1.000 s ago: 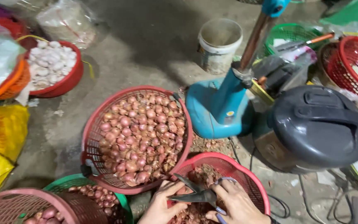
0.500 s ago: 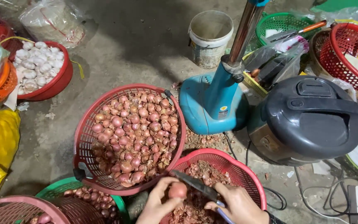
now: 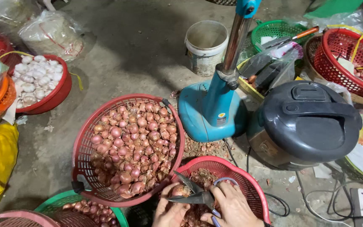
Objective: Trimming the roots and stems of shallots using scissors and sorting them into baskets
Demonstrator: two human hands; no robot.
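View from above, person crouched over baskets on a concrete floor. Left hand (image 3: 169, 210) pinches a small shallot (image 3: 178, 191) between thumb & fingers, held just over a small red basket (image 3: 255, 189) of papery peelings. Right hand (image 3: 232, 208) grips dark scissors (image 3: 192, 191), fingers through the handle loops, blades open in a narrow V w/ the tips at the shallot's end.

The shallot looks light, firm and round, w/ dry loose skin that likely slips under the fingers; best held around its fat middle, leaving the root & stem ends free. The scissors are stiff and sharp, so hold by the loops only.

Just left of the hands, a large red basket (image 3: 85, 147) heaped w/ purple-red shallots. Beyond it: blue fan base (image 3: 209, 113) w/ metal pole, dark rice cooker (image 3: 303, 122), white bucket (image 3: 204, 44), red bowl of garlic (image 3: 51, 98). Green basket (image 3: 118, 212) w/ more shallots at bottom edge.
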